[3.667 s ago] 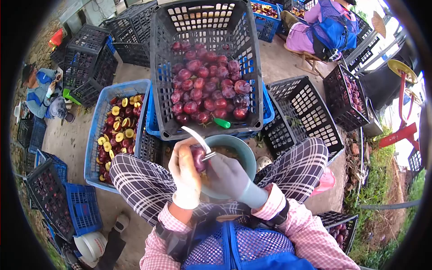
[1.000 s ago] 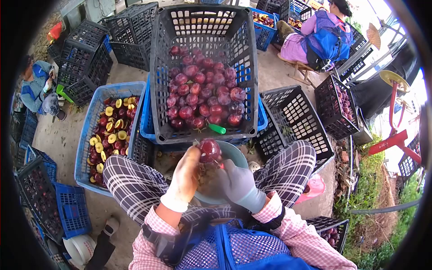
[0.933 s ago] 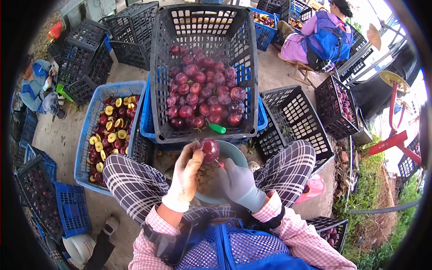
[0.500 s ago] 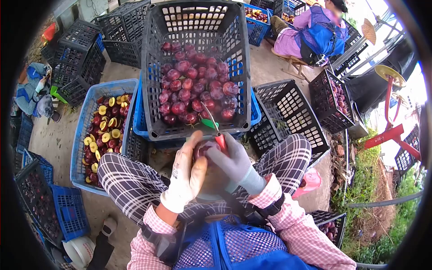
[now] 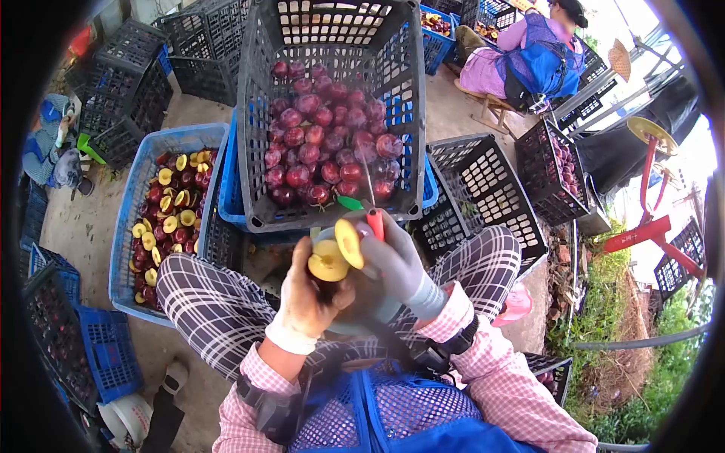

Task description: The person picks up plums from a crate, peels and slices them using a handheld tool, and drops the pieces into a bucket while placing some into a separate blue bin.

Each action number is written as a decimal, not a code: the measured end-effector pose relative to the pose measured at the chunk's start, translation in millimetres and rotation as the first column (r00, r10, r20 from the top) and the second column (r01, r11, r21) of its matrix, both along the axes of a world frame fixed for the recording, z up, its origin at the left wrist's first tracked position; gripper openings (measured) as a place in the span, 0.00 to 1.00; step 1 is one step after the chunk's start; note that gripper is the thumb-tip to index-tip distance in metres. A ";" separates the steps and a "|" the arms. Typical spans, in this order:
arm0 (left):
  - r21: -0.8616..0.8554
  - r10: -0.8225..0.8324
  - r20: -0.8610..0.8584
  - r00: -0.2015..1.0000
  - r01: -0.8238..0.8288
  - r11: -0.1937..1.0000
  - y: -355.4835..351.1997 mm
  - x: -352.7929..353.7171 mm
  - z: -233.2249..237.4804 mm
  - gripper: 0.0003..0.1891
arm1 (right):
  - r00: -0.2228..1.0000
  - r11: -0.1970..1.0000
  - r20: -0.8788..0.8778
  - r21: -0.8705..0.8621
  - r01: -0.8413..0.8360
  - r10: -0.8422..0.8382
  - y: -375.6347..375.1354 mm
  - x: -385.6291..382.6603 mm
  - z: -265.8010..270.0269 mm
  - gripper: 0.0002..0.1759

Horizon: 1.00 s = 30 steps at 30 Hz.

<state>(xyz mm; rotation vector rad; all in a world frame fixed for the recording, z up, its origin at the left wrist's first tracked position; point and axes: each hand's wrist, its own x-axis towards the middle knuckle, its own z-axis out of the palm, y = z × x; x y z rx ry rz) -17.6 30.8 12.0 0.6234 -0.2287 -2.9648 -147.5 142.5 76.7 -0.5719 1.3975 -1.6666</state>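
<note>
My left hand [image 5: 296, 306], in a pale glove, is closed around a plum half [image 5: 328, 261] with its yellow cut face up. In my right hand [image 5: 402, 264], grey-gloved, is a knife [image 5: 375, 224] with a red handle, its thin blade pointing away from me. The same hand also pinches another plum half [image 5: 348, 243], yellow face turned toward the left. Both halves are close together above my lap, over a partly hidden round basin [image 5: 362, 318]. Just beyond my hands stands a black crate [image 5: 332, 219] of whole red plums [image 5: 325, 143].
At my left, a blue crate [image 5: 121, 260] holds halved plums. A black crate [image 5: 491, 177] stands at the right, with a plum-filled crate [image 5: 555, 170] beyond it. A co-worker [image 5: 529, 57] sits at the upper right; another person [image 5: 57, 143] is at the far left.
The plum between my hands was whole-looking and dark; now two yellow-faced halves are apart, one in each hand. The knife has stayed in my right hand.
</note>
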 end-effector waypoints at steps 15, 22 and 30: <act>-0.912 0.779 -0.001 0.627 -0.320 0.256 -111.9 42.9 51.7 0.22 | 0.935 0.995 0.352 -0.076 0.067 -0.036 -39.7 -1.1 -39.5 0.27; -0.623 0.728 -0.227 0.647 0.478 -0.619 -179.3 62.6 64.8 0.30 | 0.972 0.984 0.161 -0.017 0.176 -0.171 -55.1 17.6 -43.2 0.17; -0.830 0.396 0.095 0.913 -0.147 0.537 -64.8 9.9 8.3 0.23 | 0.779 0.973 -0.618 0.100 0.210 -0.105 -86.9 25.2 -54.3 0.21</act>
